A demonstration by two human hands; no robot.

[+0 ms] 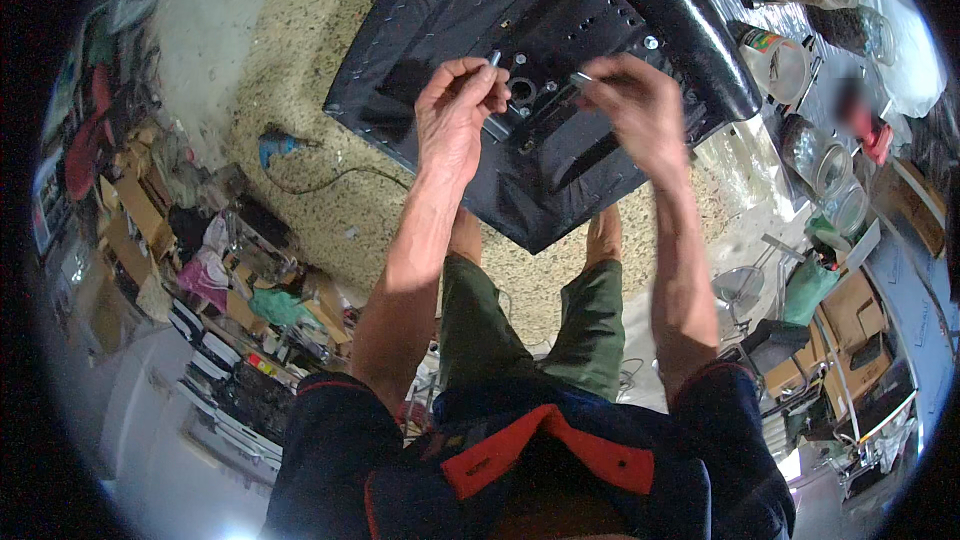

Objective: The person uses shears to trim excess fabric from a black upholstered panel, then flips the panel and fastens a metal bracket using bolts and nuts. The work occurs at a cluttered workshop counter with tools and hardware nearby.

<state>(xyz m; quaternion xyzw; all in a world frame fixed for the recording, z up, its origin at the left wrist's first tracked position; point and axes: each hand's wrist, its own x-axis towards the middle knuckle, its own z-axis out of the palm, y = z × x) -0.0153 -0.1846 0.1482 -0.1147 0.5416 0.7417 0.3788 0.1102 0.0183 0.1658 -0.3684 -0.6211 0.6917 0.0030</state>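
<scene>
The left hand (458, 105) pinches one short silver metal pin (494, 58) between thumb and curled fingers, its end poking up past them. The right hand (640, 105), smeared by motion blur, has its fingertips drawn together on one small shiny piece (581, 78) whose shape is too blurred to tell. The two hands are apart from each other, both above one black padded panel (400, 70), so the pin and the shiny piece are over its middle.

Set in that panel is one black metal plate (560, 35) with one large round opening (521, 91), at least three silver bolt heads (651, 42) and rows of small holes too tiny to count surely. One thick, glossy black rolled edge (690, 10) runs along its right side.

Two green trouser legs (485, 315) reach toward the panel's near corner. Around it spreads a speckled surface (340, 195); on this, to the left, lies one blue tool (276, 147) with one dark cable (340, 177).

To the right stand at least four clear containers (790, 73), with one red object (876, 138) near them. Farther left, amid clutter, are one pink cloth (207, 275) and one green cloth (284, 307).
</scene>
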